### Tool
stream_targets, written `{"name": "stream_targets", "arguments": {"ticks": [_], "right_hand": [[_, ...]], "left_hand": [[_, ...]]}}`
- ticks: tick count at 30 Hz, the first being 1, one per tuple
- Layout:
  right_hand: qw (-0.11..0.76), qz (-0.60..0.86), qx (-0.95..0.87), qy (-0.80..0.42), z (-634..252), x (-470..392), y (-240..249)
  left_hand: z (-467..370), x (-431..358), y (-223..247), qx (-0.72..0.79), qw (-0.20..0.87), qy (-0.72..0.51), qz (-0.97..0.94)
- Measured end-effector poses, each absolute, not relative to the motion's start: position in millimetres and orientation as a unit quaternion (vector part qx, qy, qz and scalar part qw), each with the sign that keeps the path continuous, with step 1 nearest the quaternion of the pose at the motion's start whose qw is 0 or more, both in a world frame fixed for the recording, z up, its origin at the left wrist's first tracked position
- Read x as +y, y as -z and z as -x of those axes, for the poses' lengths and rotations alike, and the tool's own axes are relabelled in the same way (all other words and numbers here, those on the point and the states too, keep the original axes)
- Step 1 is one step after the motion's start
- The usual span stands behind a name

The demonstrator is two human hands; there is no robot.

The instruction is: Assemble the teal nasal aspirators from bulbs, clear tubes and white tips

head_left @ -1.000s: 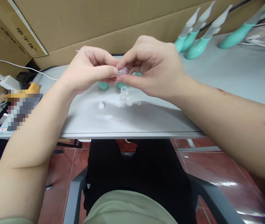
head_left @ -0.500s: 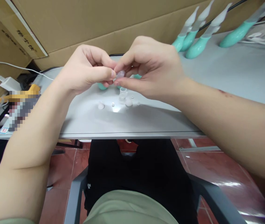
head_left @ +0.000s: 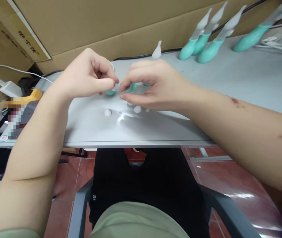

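Observation:
My left hand (head_left: 92,77) hovers over the table with thumb and forefinger pinched together. What it holds, if anything, is hidden; a clear plastic bit (head_left: 116,87) shows by the fingertips. To its right, my right hand (head_left: 153,86) is open, thumb and forefinger apart with a gap between them. Teal parts (head_left: 132,88) show behind the right fingers, partly covered. Another teal piece (head_left: 110,93) peeks out below my left fingers. In front of the hands lie a white cone-shaped piece (head_left: 107,112), a rounded white piece (head_left: 137,109) and tiny clear bits (head_left: 120,111).
Several teal bulbs with clear tubes and white pointed tips, one of them a teal bulb (head_left: 206,56), stand along the cardboard wall (head_left: 81,26). A loose white tip (head_left: 157,50) stands behind my right hand. A white charger (head_left: 10,88) and yellow object (head_left: 35,95) lie left.
My hands have moved apart from their shared grip on a small clear piece. The right hand has opened and dropped slightly, uncovering the white tip behind it.

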State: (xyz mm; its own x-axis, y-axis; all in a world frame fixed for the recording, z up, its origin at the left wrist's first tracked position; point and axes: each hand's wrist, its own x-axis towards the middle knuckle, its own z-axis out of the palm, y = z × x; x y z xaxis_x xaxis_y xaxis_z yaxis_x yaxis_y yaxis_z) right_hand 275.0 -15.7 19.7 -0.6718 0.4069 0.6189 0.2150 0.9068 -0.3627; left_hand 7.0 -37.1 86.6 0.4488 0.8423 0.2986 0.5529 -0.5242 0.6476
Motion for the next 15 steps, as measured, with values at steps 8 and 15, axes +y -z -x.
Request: {"name": "stream_targets", "arguments": {"ticks": [8, 15], "right_hand": [[0.259, 0.163, -0.949, -0.076, -273.4, -20.8, -14.2], [0.143, 0.187, -0.972, 0.005, -266.6, -34.9, -22.2]], "left_hand": [[1.4, -38.9, -89.3, 0.505, 0.129, -0.184, -0.833], [10.3, -23.0, -88.2, 0.515, 0.116, 0.008, -0.849]]}}
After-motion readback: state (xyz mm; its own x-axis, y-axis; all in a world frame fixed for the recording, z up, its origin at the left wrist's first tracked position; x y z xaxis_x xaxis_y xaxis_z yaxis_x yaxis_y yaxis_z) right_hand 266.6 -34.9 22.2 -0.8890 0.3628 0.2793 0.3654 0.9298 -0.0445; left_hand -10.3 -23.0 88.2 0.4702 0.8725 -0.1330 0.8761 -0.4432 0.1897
